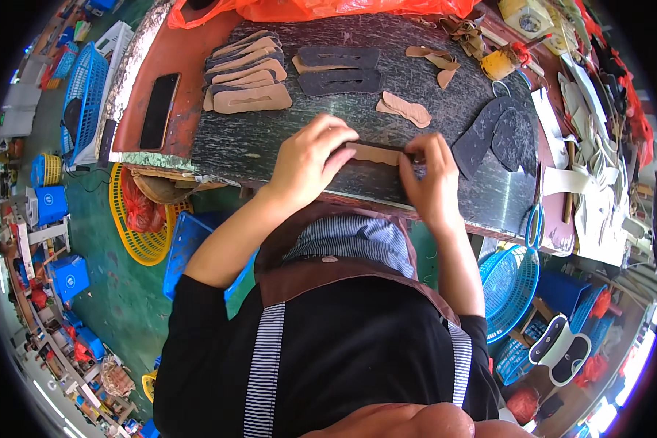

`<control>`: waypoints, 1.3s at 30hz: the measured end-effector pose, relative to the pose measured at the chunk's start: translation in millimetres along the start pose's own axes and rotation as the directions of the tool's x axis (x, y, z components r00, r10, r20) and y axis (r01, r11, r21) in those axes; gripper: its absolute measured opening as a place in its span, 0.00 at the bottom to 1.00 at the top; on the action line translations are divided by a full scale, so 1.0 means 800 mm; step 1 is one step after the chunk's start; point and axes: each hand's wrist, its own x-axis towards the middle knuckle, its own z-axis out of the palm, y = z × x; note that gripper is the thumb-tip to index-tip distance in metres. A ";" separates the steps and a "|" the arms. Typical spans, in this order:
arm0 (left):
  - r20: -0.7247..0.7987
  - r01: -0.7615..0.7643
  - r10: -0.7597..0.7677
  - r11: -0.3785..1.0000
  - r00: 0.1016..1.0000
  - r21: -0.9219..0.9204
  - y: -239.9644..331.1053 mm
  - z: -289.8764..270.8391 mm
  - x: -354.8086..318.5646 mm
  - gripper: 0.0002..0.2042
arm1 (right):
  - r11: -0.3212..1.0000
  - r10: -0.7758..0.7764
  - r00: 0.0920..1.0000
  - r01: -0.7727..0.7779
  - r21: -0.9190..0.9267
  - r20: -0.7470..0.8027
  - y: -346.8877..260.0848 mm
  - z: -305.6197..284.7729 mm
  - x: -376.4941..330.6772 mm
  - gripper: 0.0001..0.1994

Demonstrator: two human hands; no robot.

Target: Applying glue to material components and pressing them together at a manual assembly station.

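A narrow tan leather piece [377,155] with a black strip along its far edge lies near the front of the dark, scuffed work board [255,150]. My left hand [310,157] pinches its left end between thumb and fingers. At the other end, the thumb and fingers of my right hand [431,174] are closed on it. Beyond my left hand is an overlapping row of tan and black leather pieces [252,99]. Two black slotted pieces [339,82] lie to the right of that row. A small tan stack [404,109] sits just beyond the held piece.
Larger black pieces [480,135] lie right of my right hand. Blue-handled scissors [535,225] rest at the board's front right edge. A yellow glue pot [496,66] stands at the far right, and a phone [159,109] lies at the left. White cut pieces [598,175] crowd the right side.
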 end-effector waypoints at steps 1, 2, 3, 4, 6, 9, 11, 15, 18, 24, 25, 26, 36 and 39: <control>0.000 -0.116 0.116 0.992 0.993 0.050 0.001 -0.003 -0.004 0.07 | 1.000 -0.002 1.000 0.002 0.000 0.000 -0.011 -0.001 -0.003 0.15; 0.007 -0.230 0.231 0.968 0.973 0.100 0.002 -0.005 -0.007 0.08 | 0.989 -0.128 0.990 0.131 -0.060 0.054 -0.029 -0.002 -0.005 0.19; 0.020 -0.340 0.341 0.928 0.940 0.149 0.003 -0.006 -0.009 0.09 | 0.959 -0.248 0.962 0.261 -0.112 0.114 -0.041 -0.001 -0.007 0.23; 0.018 -0.340 0.341 0.928 0.940 0.150 0.003 -0.006 -0.009 0.09 | 0.958 -0.250 0.961 0.263 -0.113 0.114 -0.044 0.003 -0.011 0.23; 0.128 -0.388 0.366 0.870 0.922 0.305 0.005 -0.007 -0.010 0.10 | 0.953 -0.239 0.958 0.263 -0.148 0.161 -0.045 0.017 -0.026 0.29; 0.246 -0.436 0.361 0.779 0.900 0.451 0.008 -0.007 -0.015 0.11 | 0.947 -0.216 0.942 0.266 -0.177 0.258 -0.043 0.025 -0.037 0.37; 0.317 -0.469 0.351 0.738 0.881 0.486 0.008 -0.006 -0.017 0.12 | 0.945 -0.227 0.925 0.285 -0.163 0.305 -0.033 0.010 -0.038 0.40; 0.357 -0.495 0.353 0.714 0.865 0.494 0.003 -0.005 -0.006 0.13 | 0.959 -0.126 0.953 0.188 -0.212 0.274 -0.027 -0.005 -0.049 0.38; 0.296 -0.491 0.401 0.787 0.867 0.374 -0.003 -0.012 0.004 0.11 | 0.952 -0.138 0.963 0.193 -0.236 0.233 -0.029 -0.002 -0.051 0.37; -0.176 -0.311 0.341 0.934 0.923 0.178 -0.023 -0.077 0.013 0.05 | 0.997 -0.081 0.997 0.081 -0.016 0.004 -0.023 -0.033 -0.023 0.33; -0.233 -0.316 0.402 0.889 0.886 0.333 -0.023 -0.106 0.017 0.05 | 0.998 -0.064 0.998 0.064 -0.016 -0.006 -0.020 -0.039 -0.020 0.32; -0.279 -0.312 0.473 0.827 0.836 0.468 -0.042 -0.124 0.017 0.05 | 0.999 -0.053 0.998 0.052 -0.011 -0.016 -0.016 -0.044 -0.016 0.31; -0.142 -0.213 0.356 0.784 0.923 0.583 -0.097 -0.154 -0.003 0.16 | 0.965 0.257 0.872 -0.257 0.057 -0.416 0.147 -0.095 0.068 0.27; -0.085 -0.293 0.360 0.856 0.929 0.425 -0.061 -0.116 0.050 0.17 | 0.938 0.235 0.822 -0.333 -0.102 -0.518 0.230 -0.102 0.119 0.30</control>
